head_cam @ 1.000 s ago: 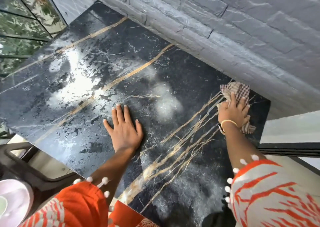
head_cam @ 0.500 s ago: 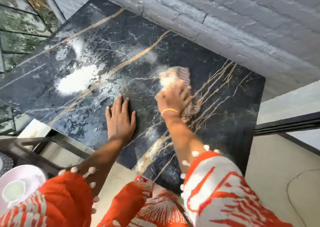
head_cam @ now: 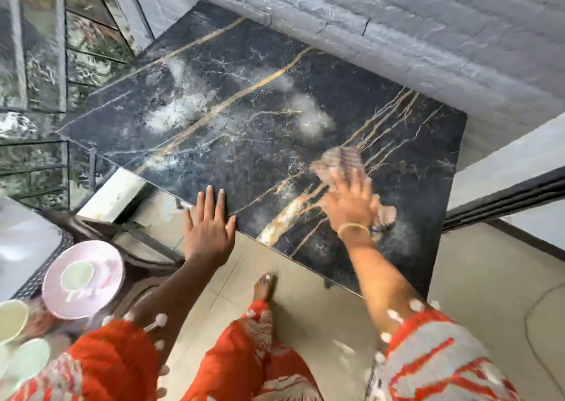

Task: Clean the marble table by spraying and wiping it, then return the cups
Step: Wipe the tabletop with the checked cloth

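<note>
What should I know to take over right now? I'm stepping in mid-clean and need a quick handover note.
Left hand: flat, fingers straight, resting on the near edge of the marble table.
Right hand: pressing the checked cloth on the table's near right part, mid-wipe.
Done: table sprayed; white spray patches show across the middle and far left.
Left: wipe those patches, then return the cups, such as the cup on the pink saucer, now off the table at lower left.

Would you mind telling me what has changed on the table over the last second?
The right hand swept the cloth from the table's far right corner leftward, then back toward the near edge. The left hand slid back to the near edge of the marble table, still flat. White spray patches remain unwiped.
</note>
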`<state>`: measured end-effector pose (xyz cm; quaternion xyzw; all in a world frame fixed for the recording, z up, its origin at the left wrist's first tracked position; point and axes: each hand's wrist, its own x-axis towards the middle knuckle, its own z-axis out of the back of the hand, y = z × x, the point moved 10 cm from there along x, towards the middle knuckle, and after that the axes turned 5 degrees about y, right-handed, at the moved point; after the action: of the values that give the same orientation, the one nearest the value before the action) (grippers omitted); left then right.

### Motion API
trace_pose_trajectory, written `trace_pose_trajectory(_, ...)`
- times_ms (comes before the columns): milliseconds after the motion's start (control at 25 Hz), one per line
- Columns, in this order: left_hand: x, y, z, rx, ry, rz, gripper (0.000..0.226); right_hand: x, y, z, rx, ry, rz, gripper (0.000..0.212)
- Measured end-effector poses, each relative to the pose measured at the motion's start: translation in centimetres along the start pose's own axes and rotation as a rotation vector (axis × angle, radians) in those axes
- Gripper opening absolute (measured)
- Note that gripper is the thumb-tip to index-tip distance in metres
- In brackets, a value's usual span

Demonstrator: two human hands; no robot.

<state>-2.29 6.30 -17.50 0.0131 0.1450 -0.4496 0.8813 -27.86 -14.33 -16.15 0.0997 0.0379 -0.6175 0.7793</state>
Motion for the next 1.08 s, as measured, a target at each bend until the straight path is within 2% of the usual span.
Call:
trace_pose_trajectory(120, 0.4, 0.1, -0.1, 0.034, 0.046, -0.069, 0.065, -4.4, -7.2, -0.6, 0.086, 0.006, -0.219, 0.056)
trace_pose_trajectory(240, 0.4, 0.4, -0.5, 0.061, 0.070, -0.100, 0.067, -8.9, -8.7, -1.7, 0.167, -0.013, -0.431, 0.058)
trace_pose_trajectory(360, 0.3, 0.5, -0.3, -0.039, 0.064, -0.177, 0.067, -11.2, -5.8, -3.2, 0.290, 0.034, -0.675, 0.065)
trace_pose_trajectory(440, 0.1, 0.7, -0.2, -0.043, 0.047, -0.250, 0.068, -11.2, -2.0, -3.7, 0.327, 0.066, -0.697, 0.063)
trace_pose_trajectory(560, 0.5, 2.4, 0.7, -0.019, 0.008, -0.366, 0.070, -9.8, 3.4, -3.5, 0.329, 0.017, -0.663, 0.062)
trace_pose_trajectory(720, 4.4, 12.6, 2.9, -0.051, -0.064, -0.155, 0.069, -5.7, 13.8, -4.0, 0.296, 0.071, -0.535, 0.065)
trace_pose_trajectory(800, 5.7, 17.0, 3.5, -0.007, -0.058, -0.133, 0.072, -3.5, 20.6, -4.2, 0.274, 0.102, -0.394, 0.066)
trace_pose_trajectory(880, 6.2, 19.3, 3.7, 0.060, -0.050, -0.160, 0.074, -1.7, 27.5, -4.4, 0.248, 0.141, -0.191, 0.065)
trace_pose_trajectory(1000, 6.3, 21.0, 3.6, 0.111, -0.033, -0.206, 0.073, -1.6, 37.6, -5.4, 0.141, 0.261, 0.213, 0.061)
trace_pose_trajectory(1080, 5.9, 21.0, 3.2, 0.132, -0.015, -0.235, 0.072, -2.6, 39.9, -5.7, 0.087, 0.285, 0.385, 0.058)
